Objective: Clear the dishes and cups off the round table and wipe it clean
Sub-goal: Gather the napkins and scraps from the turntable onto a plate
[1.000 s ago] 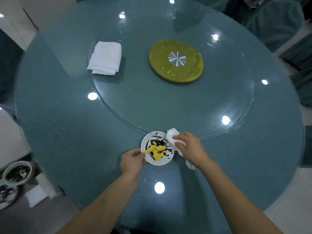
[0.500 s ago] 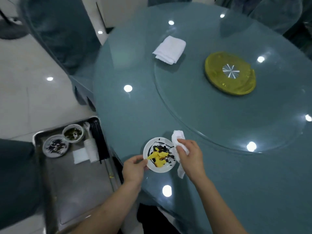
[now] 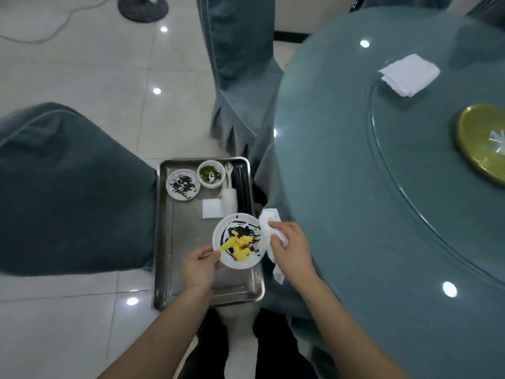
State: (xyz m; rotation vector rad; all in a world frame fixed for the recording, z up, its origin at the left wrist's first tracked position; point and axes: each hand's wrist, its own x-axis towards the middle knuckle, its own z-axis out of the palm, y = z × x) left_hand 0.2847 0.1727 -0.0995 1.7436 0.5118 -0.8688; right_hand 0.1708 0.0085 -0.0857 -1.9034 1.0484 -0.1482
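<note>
A small white plate (image 3: pixel 247 262) with yellow food scraps and dark sauce hovers over the steel tray (image 3: pixel 188 263), off the round table (image 3: pixel 355 214). My left hand (image 3: pixel 198 265) pinches its near-left rim. My right hand (image 3: pixel 291 248) holds its right rim together with a crumpled white napkin (image 3: pixel 269 218). In the tray's far end lie a dirty saucer (image 3: pixel 182 184), a small bowl with green residue (image 3: pixel 211 174), a white spoon (image 3: pixel 229 170), stacked white cups (image 3: pixel 229 199), dark chopsticks (image 3: pixel 241 187) and a white square napkin (image 3: pixel 212 209).
A folded white towel (image 3: pixel 410 74) lies on the glass turntable (image 3: pixel 410 149), whose yellow hub (image 3: pixel 481 140) is at the right edge. Two chairs in blue-grey covers stand at left (image 3: pixel 68 187) and beyond the tray (image 3: pixel 240 72). A black stand base (image 3: pixel 142 5) sits on the tiled floor.
Both hands have carried the plate and napkin left off the table edge to above the tray. My view has swung left, toward the floor and tray.
</note>
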